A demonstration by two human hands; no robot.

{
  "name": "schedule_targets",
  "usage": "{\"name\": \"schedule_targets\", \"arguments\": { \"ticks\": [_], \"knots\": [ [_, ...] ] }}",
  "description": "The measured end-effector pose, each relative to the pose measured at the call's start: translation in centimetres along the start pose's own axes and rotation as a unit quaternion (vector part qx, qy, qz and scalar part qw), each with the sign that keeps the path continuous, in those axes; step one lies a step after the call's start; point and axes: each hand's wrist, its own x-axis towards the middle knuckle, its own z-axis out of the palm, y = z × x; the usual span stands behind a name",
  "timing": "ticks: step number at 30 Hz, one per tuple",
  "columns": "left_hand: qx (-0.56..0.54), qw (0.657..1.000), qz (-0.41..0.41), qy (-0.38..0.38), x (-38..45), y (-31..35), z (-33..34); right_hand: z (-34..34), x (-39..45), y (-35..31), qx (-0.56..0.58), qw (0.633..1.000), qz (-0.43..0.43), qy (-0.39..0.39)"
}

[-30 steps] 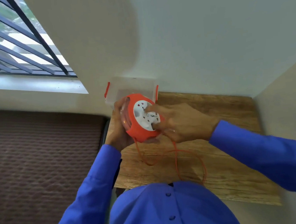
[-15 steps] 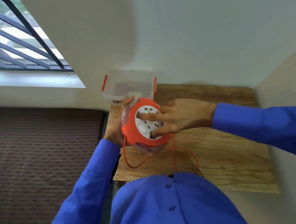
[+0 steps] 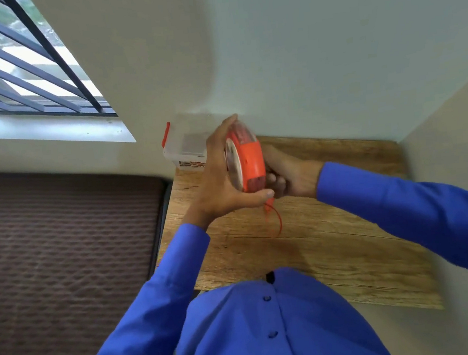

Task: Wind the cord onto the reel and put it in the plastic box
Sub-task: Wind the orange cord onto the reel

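Holding the round orange-and-white plastic cord reel (image 3: pixel 244 161) up on edge above the wood-grain bench (image 3: pixel 335 242), the person has both hands on it. Left hand (image 3: pixel 218 179) is wrapped round the near face and rim, fingers closed across the bottom edge, a firm grip. Right hand (image 3: pixel 287 171) sits behind the reel on the far side; it looks curled against the hub, but I can't tell exactly what it is pinching. A short loop of thin orange cord (image 3: pixel 273 222) hangs below the reel, so by my reckoning the winding is nearly finished, not quite.

Now the key relation: the clear plastic box with orange clips (image 3: pixel 184 145) stands at the bench's far left corner, just beyond and left of the reel, nearer the left hand. The reel's flat faces stand upright, so it probably needs tipping to go in. A label on the box is too blurred to read.
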Motion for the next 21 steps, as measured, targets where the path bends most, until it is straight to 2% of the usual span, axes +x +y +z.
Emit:
{"name": "schedule_targets", "arguments": {
  "ticks": [1, 3, 5, 6, 7, 8, 9, 10, 12, 15, 18, 19, 21],
  "knots": [
    [-0.004, 1.000, 0.005, 0.011, 0.3, -0.2, -0.5, -0.1, -0.1, 0.0, -0.011, 0.999, 0.018, -0.024],
    [-0.087, 0.995, -0.039, 0.039, -0.1, -0.4, -1.0, -0.3, -0.8, -0.6, -0.048, 0.998, 0.007, -0.038],
    [-0.227, 0.963, -0.134, 0.061, -0.7, -1.3, -1.1, 0.1, -2.2, -1.2, -0.159, 0.981, -0.105, -0.033],
    [-0.301, 0.936, -0.171, 0.063, -0.9, -1.4, -1.5, 0.4, -2.8, -1.2, -0.269, 0.942, -0.199, -0.017],
    [-0.367, 0.909, -0.195, 0.041, -0.9, -1.4, -1.7, 0.7, -3.4, -1.2, -0.402, 0.864, -0.303, 0.000],
    [-0.429, 0.877, -0.215, 0.006, -0.7, -1.4, -1.8, 1.0, -3.9, -1.3, -0.521, 0.762, -0.385, 0.009],
    [-0.469, 0.851, -0.234, -0.028, -0.7, -1.2, -1.9, 1.2, -4.3, -1.4, -0.605, 0.666, -0.436, 0.018],
    [-0.494, 0.830, -0.253, -0.050, -0.9, -1.1, -1.9, 1.3, -4.4, -1.4, -0.659, 0.596, -0.459, 0.019],
    [-0.520, 0.799, -0.293, -0.068, -1.4, -1.7, -1.7, 1.1, -4.3, -1.6, -0.722, 0.527, -0.448, 0.007],
    [-0.514, 0.780, -0.348, -0.079, -2.3, -2.1, -1.6, 0.3, -4.4, -1.5, -0.758, 0.458, -0.463, -0.005],
    [-0.485, 0.790, -0.368, -0.074, -2.9, -1.5, -1.4, -0.3, -4.5, -0.8, -0.758, 0.407, -0.510, 0.000],
    [-0.476, 0.799, -0.358, -0.082, -2.9, -1.5, -1.4, -0.5, -4.4, -0.4, -0.753, 0.405, -0.518, 0.002],
    [-0.472, 0.811, -0.330, -0.104, -3.2, -1.7, -1.3, -0.6, -4.6, 0.4, -0.745, 0.445, -0.496, 0.004]
  ]
}}
